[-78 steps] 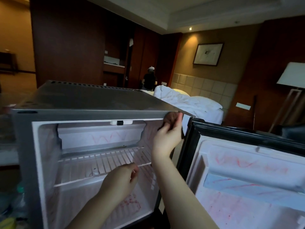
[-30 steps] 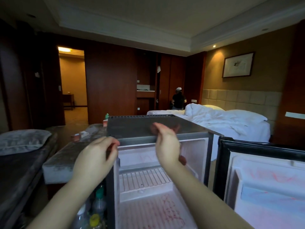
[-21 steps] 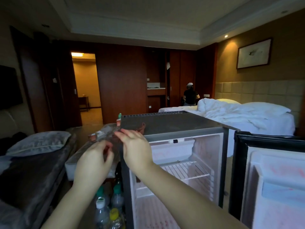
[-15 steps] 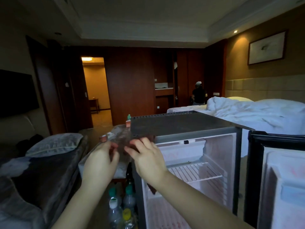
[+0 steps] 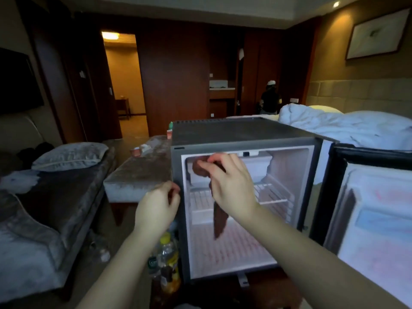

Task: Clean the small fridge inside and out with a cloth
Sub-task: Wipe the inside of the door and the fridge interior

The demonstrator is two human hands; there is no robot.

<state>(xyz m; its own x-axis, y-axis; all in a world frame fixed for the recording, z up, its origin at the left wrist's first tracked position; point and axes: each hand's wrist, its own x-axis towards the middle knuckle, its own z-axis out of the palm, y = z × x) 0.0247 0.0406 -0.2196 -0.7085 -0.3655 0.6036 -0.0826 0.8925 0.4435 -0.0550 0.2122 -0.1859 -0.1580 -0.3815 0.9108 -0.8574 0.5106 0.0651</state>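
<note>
While its door (image 5: 367, 219) stands swung wide at three o'clock, the small fridge (image 5: 240, 134) fills mid-view. Bottles (image 5: 166, 262) cluster at its seven o'clock. The right hand (image 5: 231, 188) pinches the brown cloth (image 5: 219, 221) at the opening's eleven o'clock corner, its tail dangling. The left hand (image 5: 156, 210), fingers curled, sits at the frame's nine o'clock edge; too blurred to tell whether it holds anything.

A grey pillow (image 5: 69, 156) was laid on a sofa (image 5: 55, 197) at the left. Plastic bottles (image 5: 166, 262) were gathered on the floor (image 5: 89, 277) beside a low grey worktop (image 5: 138, 172). A white duvet (image 5: 347, 126) was heaped at the right, and a framed picture (image 5: 376, 33) was hung above it.
</note>
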